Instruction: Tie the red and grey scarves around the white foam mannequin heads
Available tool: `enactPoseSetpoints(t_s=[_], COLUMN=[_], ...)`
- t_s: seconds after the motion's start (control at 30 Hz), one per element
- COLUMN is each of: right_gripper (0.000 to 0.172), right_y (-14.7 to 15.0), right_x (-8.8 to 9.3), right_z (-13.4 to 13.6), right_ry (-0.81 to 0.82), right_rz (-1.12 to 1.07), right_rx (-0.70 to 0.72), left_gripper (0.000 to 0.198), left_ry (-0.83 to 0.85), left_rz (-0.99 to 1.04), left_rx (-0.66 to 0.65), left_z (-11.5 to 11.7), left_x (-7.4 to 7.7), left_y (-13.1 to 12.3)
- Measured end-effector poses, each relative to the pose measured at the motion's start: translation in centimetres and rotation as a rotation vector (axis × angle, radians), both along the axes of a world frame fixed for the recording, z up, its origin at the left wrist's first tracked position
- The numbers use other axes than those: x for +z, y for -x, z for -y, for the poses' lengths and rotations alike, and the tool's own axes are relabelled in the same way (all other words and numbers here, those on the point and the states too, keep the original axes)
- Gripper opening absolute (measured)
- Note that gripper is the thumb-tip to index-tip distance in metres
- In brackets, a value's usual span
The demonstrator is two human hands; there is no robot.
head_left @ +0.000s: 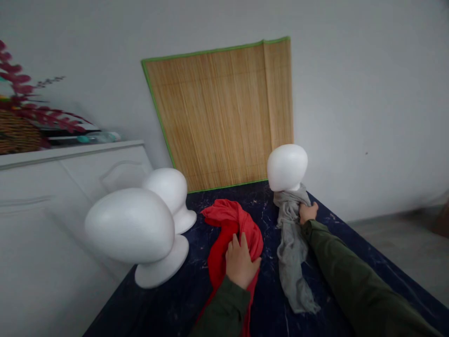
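My left hand (240, 262) lies flat on a crumpled red scarf (231, 224) in the middle of the dark marbled table (351, 234), fingers together and stretched over the cloth. My right hand (307, 212) is closed on a grey scarf (293, 252) just below a white foam mannequin head (286, 167) at the table's back right. The grey scarf is wrapped around that head's neck and trails toward me over the table.
Two more white foam heads (131, 229) (170, 189) stand at the left of the table. A bamboo mat (220, 112) leans on the wall behind. A white cabinet (52, 187) with a basket (17, 133) and red leaves borders the left side.
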State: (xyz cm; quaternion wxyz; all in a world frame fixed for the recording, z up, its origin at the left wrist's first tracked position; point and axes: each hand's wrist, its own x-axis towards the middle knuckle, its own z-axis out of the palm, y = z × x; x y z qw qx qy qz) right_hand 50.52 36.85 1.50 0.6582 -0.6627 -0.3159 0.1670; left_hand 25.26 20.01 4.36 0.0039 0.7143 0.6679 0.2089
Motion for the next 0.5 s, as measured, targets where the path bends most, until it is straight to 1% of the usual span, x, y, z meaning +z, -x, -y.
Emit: enactPoseSetpoints(t_s=[0.03, 0.07, 0.1, 0.13, 0.2, 0.27, 0.3, 0.37, 0.4, 0.43, 0.47, 0.5], right_gripper=[0.061, 0.067, 0.07, 0.071, 0.07, 0.065, 0.06, 0.044, 0.04, 0.042, 0.046, 0.046], right_y=[-0.2, -0.3, -0.5, -0.7, -0.7, -0.1, 0.6, 2.7, 4.0, 5.4, 6.8, 8.1], right_x=[-0.1, -0.1, 0.0, 0.2, 0.6, 1.2, 1.5, 1.9, 1.9, 1.7, 1.6, 1.3], right_z=[0.1, 0.3, 0.6, 1.0, 2.3, 3.9, 4.7, 6.5, 7.3, 8.0, 8.7, 9.3], right_ry=[0.011, 0.016, 0.015, 0.012, 0.003, -0.057, -0.098, -0.148, -0.143, -0.119, -0.094, -0.074], right_rz=[0.019, 0.044, 0.075, 0.107, 0.164, 0.249, 0.273, 0.256, 0.195, 0.12, 0.028, -0.108], right_rx=[-0.025, -0.036, -0.035, -0.03, -0.047, -0.057, 0.0, 0.227, 0.379, 0.496, 0.598, 0.709], left_gripper=[0.052, 0.038, 0.025, 0.017, 0.016, 0.019, 0.02, 0.021, 0.022, 0.022, 0.022, 0.022], left_ry=[0.045, 0.066, 0.062, 0.041, -0.016, -0.056, -0.076, -0.12, -0.139, -0.148, -0.146, -0.131], left_rz=[-0.05, -0.09, -0.118, -0.132, -0.097, 0.037, 0.129, 0.315, 0.383, 0.42, 0.425, 0.404], left_rx=[0.015, 0.009, -0.005, -0.017, -0.015, -0.012, -0.031, -0.13, -0.214, -0.321, -0.444, -0.567], left_z=[-0.4, -0.6, -0.8, -0.9, -1.0, -0.9, -0.8, -0.4, -0.1, 0.3, 0.7, 1.0], left_x=[-0.2, -0.3, -0.3, -0.2, 0.2, 0.9, 1.1, 1.6, 1.7, 1.9, 1.9, 2.0], left_y=[0.4, 0.6, 0.8, 0.8, 0.8, 0.6, 0.5, 0.1, -0.1, -0.4, -0.6, -0.9])
